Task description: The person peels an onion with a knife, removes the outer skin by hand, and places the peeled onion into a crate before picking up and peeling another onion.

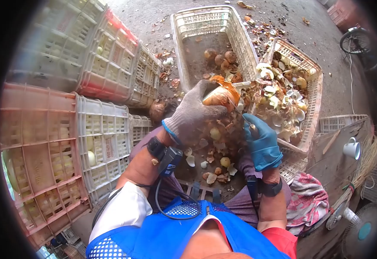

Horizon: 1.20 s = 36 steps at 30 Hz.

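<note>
In a knitted grey glove, my left hand (195,110) is wrapped round a large onion (221,96) with loose orange-brown skin. My right hand (262,142), in a blue rubber glove, grips a small knife (252,127) whose blade points up toward the onion's right side. The blade tip is right at the onion, partly lost against the peel behind it. Below both hands, peel scraps and a small pale onion (225,162) lie on the ground between my legs.
Ahead stands a crate (177,47) with several unpeeled onions (225,58). Right of it, a tilted crate (315,93) is heaped with peelings (279,93). Stacked crates (42,146) of pale onions wall off the left. A white mug (352,149), towel (307,200) and fan (363,231) are at right.
</note>
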Available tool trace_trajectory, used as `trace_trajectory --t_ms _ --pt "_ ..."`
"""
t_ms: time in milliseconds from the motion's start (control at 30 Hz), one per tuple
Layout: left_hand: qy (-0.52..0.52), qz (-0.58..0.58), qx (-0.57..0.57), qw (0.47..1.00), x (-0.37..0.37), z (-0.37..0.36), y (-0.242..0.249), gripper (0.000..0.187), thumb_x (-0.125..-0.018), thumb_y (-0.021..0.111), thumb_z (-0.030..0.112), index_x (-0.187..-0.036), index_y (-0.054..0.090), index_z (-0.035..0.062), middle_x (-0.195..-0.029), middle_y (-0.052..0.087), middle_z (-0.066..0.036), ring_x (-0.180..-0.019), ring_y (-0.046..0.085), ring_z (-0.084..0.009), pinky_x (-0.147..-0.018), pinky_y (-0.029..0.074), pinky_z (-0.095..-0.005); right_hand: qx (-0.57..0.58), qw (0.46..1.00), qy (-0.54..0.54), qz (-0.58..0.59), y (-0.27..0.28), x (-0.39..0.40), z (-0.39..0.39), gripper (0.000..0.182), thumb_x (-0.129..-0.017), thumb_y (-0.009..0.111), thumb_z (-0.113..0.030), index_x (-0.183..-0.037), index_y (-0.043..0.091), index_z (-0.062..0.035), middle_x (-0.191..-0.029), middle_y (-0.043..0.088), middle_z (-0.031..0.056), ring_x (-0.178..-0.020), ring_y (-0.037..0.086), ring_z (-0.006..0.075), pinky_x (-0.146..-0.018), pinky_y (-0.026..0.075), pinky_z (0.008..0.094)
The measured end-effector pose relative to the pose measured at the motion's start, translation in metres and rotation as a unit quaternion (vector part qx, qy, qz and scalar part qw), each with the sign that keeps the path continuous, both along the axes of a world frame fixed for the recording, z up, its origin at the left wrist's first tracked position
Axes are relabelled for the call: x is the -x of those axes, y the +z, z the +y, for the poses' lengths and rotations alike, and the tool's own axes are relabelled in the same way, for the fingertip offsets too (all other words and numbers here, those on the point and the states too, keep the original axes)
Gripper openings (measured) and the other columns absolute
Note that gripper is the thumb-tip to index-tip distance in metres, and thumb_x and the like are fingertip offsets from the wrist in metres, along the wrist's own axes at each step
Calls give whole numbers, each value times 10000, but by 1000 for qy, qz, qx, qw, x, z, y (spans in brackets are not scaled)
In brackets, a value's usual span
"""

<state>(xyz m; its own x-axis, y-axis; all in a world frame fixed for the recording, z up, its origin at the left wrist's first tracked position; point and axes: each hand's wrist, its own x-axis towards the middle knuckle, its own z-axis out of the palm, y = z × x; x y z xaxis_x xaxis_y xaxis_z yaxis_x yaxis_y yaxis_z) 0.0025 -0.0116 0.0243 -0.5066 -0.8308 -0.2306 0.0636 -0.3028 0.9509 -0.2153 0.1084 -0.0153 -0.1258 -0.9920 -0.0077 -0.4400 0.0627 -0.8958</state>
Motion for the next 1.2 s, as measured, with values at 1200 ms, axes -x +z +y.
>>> trace_trajectory --t_ms 1200 --pt "-10 -57 23 998 -3 5 6 694 -752 892 128 -1347 565 -15 -1209 669 -94 -1105 644 -159 -972 536 -314 38 987 -23 151 8 -9 -2 579 -790 650 88 -1344 667 -80 -1163 728 136 -858 703 190 -764 560 295"
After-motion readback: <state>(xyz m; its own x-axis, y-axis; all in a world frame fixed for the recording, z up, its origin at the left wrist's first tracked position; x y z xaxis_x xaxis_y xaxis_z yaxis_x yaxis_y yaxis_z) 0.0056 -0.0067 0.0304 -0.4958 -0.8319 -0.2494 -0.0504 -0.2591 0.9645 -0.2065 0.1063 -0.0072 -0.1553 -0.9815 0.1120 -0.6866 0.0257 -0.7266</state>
